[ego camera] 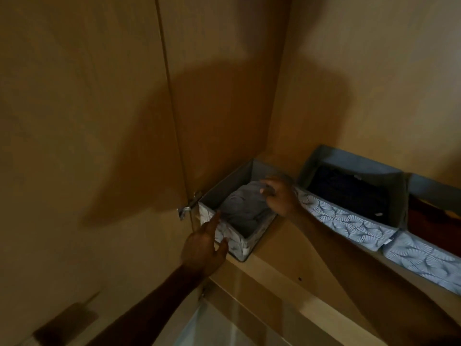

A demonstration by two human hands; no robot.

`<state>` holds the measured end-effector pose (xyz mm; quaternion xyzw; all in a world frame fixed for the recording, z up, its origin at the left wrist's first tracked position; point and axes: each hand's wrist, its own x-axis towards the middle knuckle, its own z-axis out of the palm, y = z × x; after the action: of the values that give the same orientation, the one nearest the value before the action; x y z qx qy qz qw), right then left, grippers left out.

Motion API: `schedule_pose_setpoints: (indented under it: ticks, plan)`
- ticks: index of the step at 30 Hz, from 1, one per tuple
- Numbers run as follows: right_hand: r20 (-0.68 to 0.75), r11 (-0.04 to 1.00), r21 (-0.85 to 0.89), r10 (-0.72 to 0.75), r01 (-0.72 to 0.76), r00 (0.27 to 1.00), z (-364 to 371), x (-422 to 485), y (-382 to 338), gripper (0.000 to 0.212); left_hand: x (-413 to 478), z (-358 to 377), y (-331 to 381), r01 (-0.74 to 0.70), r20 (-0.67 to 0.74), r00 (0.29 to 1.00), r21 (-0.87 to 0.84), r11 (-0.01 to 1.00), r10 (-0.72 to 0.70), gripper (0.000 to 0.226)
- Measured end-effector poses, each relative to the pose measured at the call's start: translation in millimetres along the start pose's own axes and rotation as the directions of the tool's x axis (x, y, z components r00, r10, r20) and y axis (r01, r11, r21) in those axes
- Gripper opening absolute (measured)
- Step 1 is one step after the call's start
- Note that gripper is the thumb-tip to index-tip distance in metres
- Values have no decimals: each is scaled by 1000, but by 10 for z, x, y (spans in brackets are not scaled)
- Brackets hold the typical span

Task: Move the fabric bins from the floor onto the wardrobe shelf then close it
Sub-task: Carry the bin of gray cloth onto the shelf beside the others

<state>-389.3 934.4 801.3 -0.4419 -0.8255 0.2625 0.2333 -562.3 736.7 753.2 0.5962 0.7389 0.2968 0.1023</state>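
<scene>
Head view, looking down into the corner of a tan wooden wardrobe. A small grey fabric bin with a pale leaf-patterned outer face (239, 242) sits on the tan wooden wardrobe shelf (294, 248), pushed into the left rear corner where the shelf meets the side panel. It holds a folded grey garment (245, 208).

The left hand (203, 245) lies against the bin's near-left corner, palm on the patterned face and fingers extended upward along the rim; the fingers are spread and not curled round anything. The right hand (279, 196) reaches over the bin from its right side, fingers bent downward onto the folded garment and the bin's right wall; whether it pinches the cloth or merely presses it cannot be told. The bin thus lies between the two hands, touching both.

To the right, along the same shelf, stands a larger grey fabric bin with a blue-white fan-patterned front (349, 221), holding dark folded clothing, and just beside it a third bin of matching pattern (424, 260) with reddish contents. A metal door hinge (188, 207) is fixed to the side panel just left of the small bin.
</scene>
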Motion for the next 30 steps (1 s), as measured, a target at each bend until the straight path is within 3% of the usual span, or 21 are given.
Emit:
schedule_pose_setpoints:
  ticks: [6,10,15,21,27,30]
  plan:
    - [272,915,-273,-222,296,936,104,-750,-45,72,218,189,-113,-106,-59,991,188,976,119,60]
    - [182,896,-323,-255,303,950,227,-816,31,62,170,239,-254,-165,-136,972,191,968,192,55]
    - [27,912,-334,-242,237,970,130,-778,190,45,242,248,-253,-178,-86,975,238,955,203,61]
    - [110,888,-374,-244,267,964,78,-703,87,72,540,253,-113,-189,-40,978,243,952,204,59]
    - [-92,910,-384,-207,157,974,155,-620,230,31,842,336,-161,-298,30,953,276,914,302,69]
    - [-177,907,-419,-134,49,975,122,-538,283,28,1054,391,-135,-348,62,936,287,892,345,75]
